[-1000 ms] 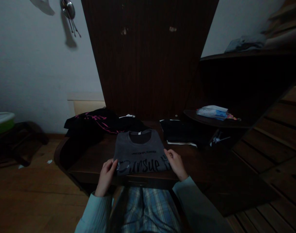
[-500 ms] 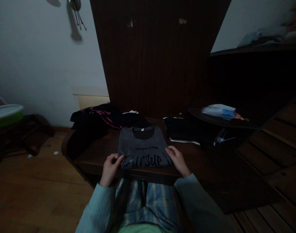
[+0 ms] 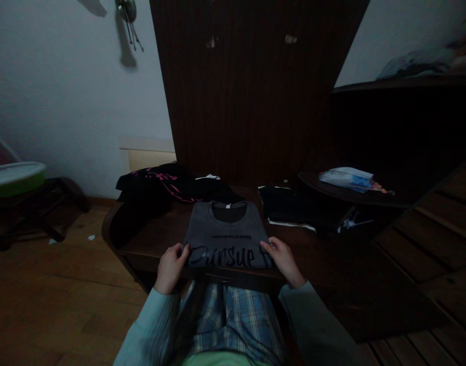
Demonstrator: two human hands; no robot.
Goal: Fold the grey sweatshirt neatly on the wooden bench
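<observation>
Dim room, low dark table [image 3: 149,244]. A grey shirt [image 3: 227,236], folded into a narrow panel, lies flat at the table's near edge, collar away from the person, black lettering toward them.

Left hand [image 3: 170,267] pinches the shirt's near-left corner, fingers curled shut on the cloth, thumb on top. Right hand [image 3: 282,259] grips the near-right corner the same way, fingers narrow around the fold. With 2 hands on 2 corners, the hem stays straight and level, so the panel keeps its shape instead of sagging at 1 side.

A black garment with pink print [image 3: 156,183] sits heaped at the far left of the table, just beyond the shirt's collar. A folded black pile [image 3: 286,206] rests far right, apart from the shirt. A small shelf [image 3: 332,190] to the right carries a pale packet [image 3: 345,178]. A green-rimmed basin [image 3: 13,178] stands well off to the left.
</observation>
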